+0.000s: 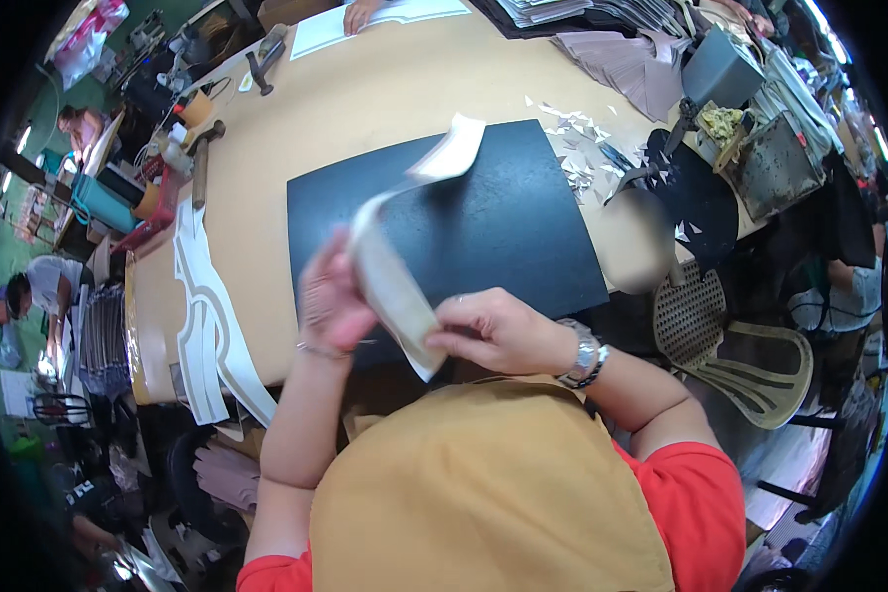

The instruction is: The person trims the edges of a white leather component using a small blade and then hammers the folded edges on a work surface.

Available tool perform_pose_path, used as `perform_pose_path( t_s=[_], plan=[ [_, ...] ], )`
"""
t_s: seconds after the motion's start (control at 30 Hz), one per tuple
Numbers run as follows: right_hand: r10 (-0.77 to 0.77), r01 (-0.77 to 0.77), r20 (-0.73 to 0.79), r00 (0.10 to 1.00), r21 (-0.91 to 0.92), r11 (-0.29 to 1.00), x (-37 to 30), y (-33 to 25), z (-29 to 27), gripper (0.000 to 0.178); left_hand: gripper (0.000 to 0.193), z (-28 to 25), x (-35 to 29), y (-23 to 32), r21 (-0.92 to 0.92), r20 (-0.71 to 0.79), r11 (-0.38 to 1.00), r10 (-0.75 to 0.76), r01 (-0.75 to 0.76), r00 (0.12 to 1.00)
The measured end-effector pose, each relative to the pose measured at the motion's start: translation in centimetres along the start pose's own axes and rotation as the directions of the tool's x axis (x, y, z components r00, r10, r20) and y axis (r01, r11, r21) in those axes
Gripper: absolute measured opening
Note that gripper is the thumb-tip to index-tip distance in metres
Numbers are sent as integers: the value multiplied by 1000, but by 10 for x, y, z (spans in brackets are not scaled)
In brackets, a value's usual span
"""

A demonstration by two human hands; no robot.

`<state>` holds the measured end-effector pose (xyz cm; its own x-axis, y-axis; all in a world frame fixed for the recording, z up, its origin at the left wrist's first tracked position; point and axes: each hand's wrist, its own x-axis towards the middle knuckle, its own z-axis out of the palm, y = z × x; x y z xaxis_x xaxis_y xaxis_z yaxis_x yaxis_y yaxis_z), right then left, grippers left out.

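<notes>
A long, pale, flexible strip (390, 271), whitish with a beige tint, hangs bent in the air over a black cutting mat (523, 217). Its far end curls up above the mat, and its lower end comes near my apron. My right hand (498, 331), with a metal watch on the wrist, is closed, pinching the strip's lower right edge between thumb and fingers. Against the strip's left side is my left hand (331, 301), palm turned inward; its fingers are blurred and partly behind the strip, so their grip is unclear.
White curved pattern pieces (205, 326) lie at the table's left edge. A hammer (203, 163) and another hammer (259, 74) rest farther back. Small white scraps (577, 148) and stacked grey pieces (631, 69) are right of the mat. Another person's hand (362, 14) touches a white sheet opposite.
</notes>
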<state>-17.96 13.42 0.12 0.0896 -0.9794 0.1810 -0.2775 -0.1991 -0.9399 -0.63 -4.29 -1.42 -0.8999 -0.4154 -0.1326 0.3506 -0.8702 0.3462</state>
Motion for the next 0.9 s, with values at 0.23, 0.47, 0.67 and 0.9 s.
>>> perform_pose_path(
  t_s=[0.23, 0.47, 0.67, 0.9],
  plan=[
    [305, -331, 301, 903, 36, 943, -6, 9, -90, 19, 39, -13, -95, 46, 3, -220, 846, 520, -533, 825],
    [510, -501, 43, 859, -141, 854, 21, 69, -194, 21, 66, -12, -106, -44, 128, -390, 973, -128, 192, 912],
    [375, -361, -98, 922, -571, 737, 37, 95, -202, 20, 40, 42, -1, -46, 986, 135, -80, -126, -146, 983],
    [43, -78, -68, 997, -676, 733, 34, 113, -201, 12, 34, -3, 170, -67, 709, 443, -649, 105, -277, 890]
  ],
)
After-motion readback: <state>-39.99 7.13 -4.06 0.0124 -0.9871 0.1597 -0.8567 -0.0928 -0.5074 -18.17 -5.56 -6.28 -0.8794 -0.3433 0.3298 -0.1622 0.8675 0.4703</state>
